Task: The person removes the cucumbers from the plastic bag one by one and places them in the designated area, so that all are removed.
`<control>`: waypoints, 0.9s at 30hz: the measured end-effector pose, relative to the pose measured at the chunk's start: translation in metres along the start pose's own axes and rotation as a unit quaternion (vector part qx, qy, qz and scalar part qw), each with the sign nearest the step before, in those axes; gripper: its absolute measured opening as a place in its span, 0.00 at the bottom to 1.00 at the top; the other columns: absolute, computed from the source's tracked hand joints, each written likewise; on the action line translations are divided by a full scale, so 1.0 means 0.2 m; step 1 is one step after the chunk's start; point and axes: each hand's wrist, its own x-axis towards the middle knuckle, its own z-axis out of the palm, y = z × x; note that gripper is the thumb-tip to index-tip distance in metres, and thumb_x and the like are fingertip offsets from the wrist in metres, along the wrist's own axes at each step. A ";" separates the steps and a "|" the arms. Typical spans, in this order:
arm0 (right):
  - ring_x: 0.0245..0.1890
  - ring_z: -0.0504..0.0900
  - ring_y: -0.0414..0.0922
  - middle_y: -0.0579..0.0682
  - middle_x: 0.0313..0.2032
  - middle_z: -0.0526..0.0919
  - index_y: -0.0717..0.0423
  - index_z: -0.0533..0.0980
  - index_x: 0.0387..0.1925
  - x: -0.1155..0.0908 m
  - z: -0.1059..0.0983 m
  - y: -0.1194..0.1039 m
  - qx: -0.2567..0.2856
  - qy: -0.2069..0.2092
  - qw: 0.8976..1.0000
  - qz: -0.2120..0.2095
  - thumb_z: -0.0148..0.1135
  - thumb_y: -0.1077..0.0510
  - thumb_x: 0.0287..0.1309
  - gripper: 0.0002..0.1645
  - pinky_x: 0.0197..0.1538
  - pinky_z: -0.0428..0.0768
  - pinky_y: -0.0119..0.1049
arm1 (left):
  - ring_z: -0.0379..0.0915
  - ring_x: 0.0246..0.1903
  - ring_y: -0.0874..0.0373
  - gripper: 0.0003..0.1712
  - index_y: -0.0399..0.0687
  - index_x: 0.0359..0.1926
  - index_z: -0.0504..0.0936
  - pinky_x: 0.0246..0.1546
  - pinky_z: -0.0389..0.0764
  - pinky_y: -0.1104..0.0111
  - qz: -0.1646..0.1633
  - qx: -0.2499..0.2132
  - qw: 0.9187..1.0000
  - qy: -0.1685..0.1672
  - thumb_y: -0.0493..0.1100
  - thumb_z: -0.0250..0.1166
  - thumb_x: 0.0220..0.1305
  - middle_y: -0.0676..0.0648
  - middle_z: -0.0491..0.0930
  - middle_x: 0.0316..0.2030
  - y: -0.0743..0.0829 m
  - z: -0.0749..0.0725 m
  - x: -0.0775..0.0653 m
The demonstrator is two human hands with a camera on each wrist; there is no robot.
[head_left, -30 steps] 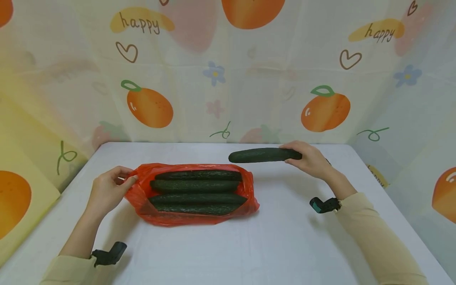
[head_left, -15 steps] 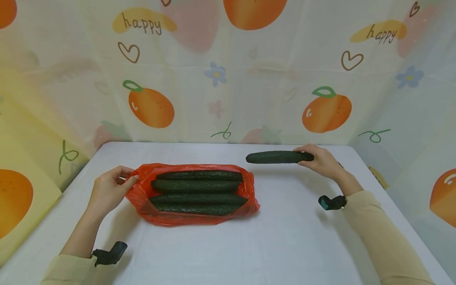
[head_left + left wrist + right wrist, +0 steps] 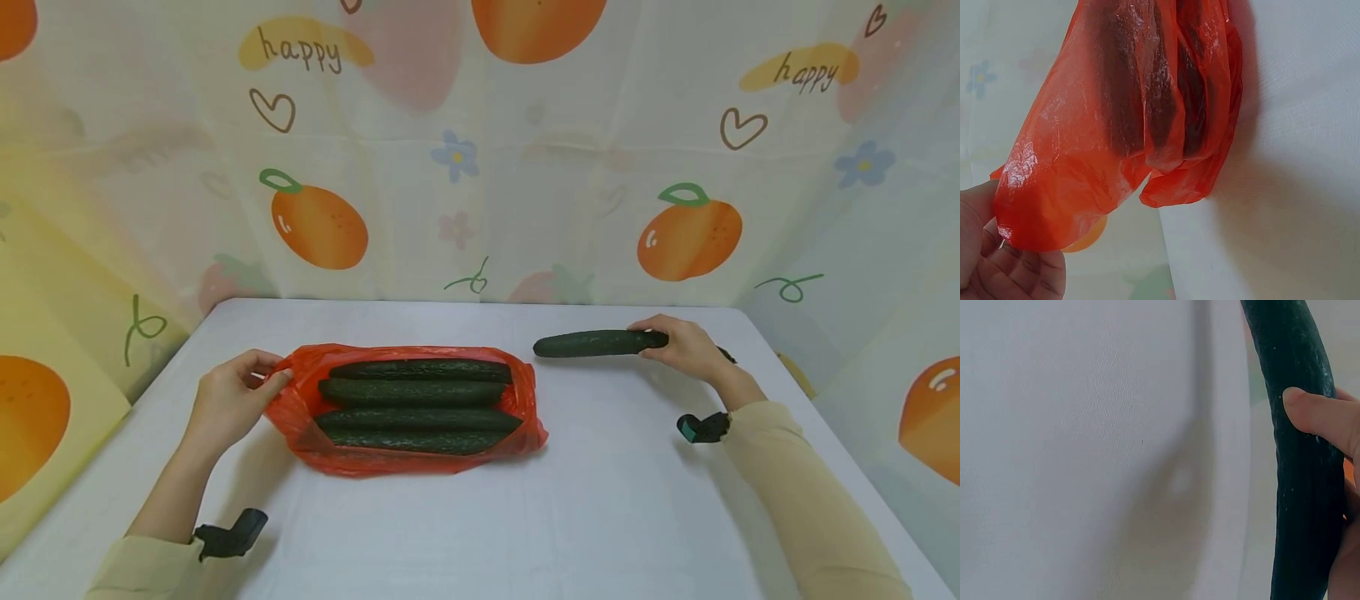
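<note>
A red plastic bag [image 3: 360, 463] lies on its side at the left of the table, its mouth spread wide. Several dark green cucumbers [image 3: 416, 392] lie side by side in it. My left hand [image 3: 228, 398] pinches the left edge of the bag between thumb and fingers; the left wrist view shows the thin red film [image 3: 1054, 187] stretched from those fingertips. To the right of the bag, my right hand [image 3: 684, 346] grips one more cucumber [image 3: 588, 343] near its right end, thumb across it. This cucumber is held level above the table, and its shadow shows below in the right wrist view.
The white-covered table [image 3: 450, 542] reaches back to a patterned cloth backdrop [image 3: 495, 167], with more cloth on both sides. A black camera mount [image 3: 231, 533] sits on the left wrist and another camera mount [image 3: 703, 427] on the right.
My right hand has carried its cucumber rightward, away from the bag, and then lowered it slightly toward the table. The left hand and the bag have stayed in place.
</note>
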 end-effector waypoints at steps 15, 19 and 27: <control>0.53 0.72 0.61 0.63 0.52 0.76 0.58 0.74 0.52 0.03 0.07 0.13 -0.019 -0.028 0.999 0.028 0.65 0.64 0.48 0.25 0.55 0.67 0.58 | 0.67 0.24 0.69 0.14 0.42 0.40 0.80 0.17 0.72 0.72 0.004 0.000 1.000 0.008 0.48 0.62 0.60 0.42 0.82 0.32 -0.01 0.01 0.00; 0.53 0.71 0.61 0.64 0.52 0.76 0.58 0.75 0.52 0.03 0.08 0.14 -0.018 -0.028 0.999 0.035 0.66 0.63 0.48 0.26 0.55 0.67 0.58 | 0.68 0.25 0.69 0.14 0.42 0.40 0.80 0.18 0.73 0.72 0.003 -0.002 1.000 0.005 0.48 0.62 0.60 0.42 0.82 0.32 -0.01 0.01 0.00; 0.55 0.70 0.62 0.64 0.53 0.75 0.58 0.74 0.53 0.04 0.12 0.16 -0.029 -0.031 0.998 0.039 0.64 0.64 0.49 0.26 0.57 0.65 0.58 | 0.68 0.25 0.69 0.14 0.41 0.40 0.80 0.18 0.73 0.72 0.001 -0.003 1.000 0.003 0.48 0.62 0.60 0.42 0.82 0.33 0.00 0.01 0.00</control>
